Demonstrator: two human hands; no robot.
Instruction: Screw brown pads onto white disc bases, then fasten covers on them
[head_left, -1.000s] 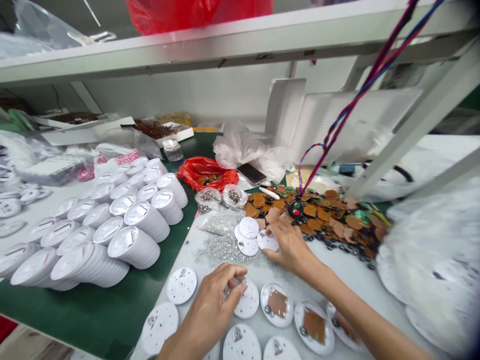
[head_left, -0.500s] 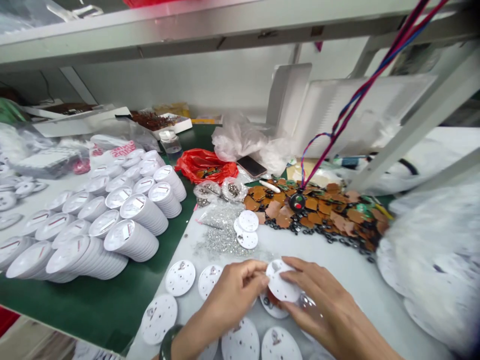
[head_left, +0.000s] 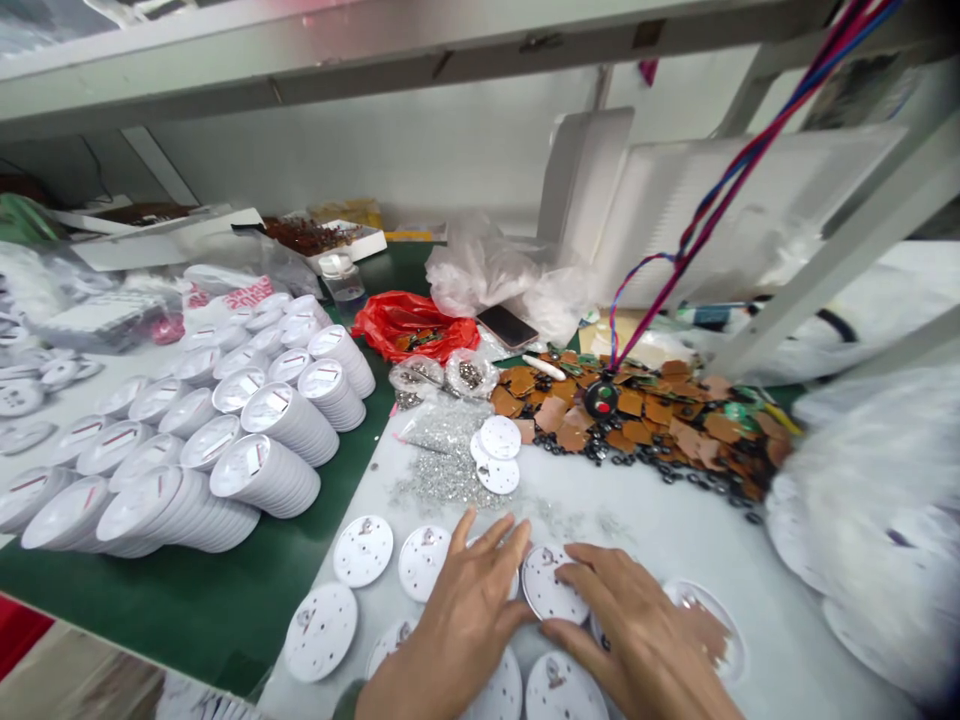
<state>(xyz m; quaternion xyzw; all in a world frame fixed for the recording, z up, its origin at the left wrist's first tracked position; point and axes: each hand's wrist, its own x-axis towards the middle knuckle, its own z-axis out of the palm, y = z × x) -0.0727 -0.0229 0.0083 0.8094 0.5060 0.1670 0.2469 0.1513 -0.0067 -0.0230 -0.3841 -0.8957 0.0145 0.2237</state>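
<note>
A round white plastic disc with small holes (head_left: 553, 584) lies over the pale work sheet. My right hand (head_left: 634, 625) grips its right side, thumb at the lower edge and fingertips on top. Beside it, my left hand (head_left: 472, 610) is open with fingers stretched out, the thumb close to the disc's lower left edge; whether it touches I cannot tell. More white discs, such as one at the upper left (head_left: 363, 551) and one at the lower left (head_left: 321, 631), lie around the hands, several partly hidden beneath them. Right of my right hand is a white round cover with a brown piece inside (head_left: 707, 632).
Stacked white cups (head_left: 274, 475) fill the left side. Small metal parts (head_left: 450, 475) lie scattered ahead, near a pile of brown plates (head_left: 630, 415) and black rings. A red bag (head_left: 412, 328), a phone (head_left: 508, 326) and hanging wires (head_left: 697, 225) are behind; a plastic bag (head_left: 877, 530) stands right.
The disc held between both hands has been lowered and turned flat. My left hand has let go and spread its fingers. The cover with the brown piece now shows at right.
</note>
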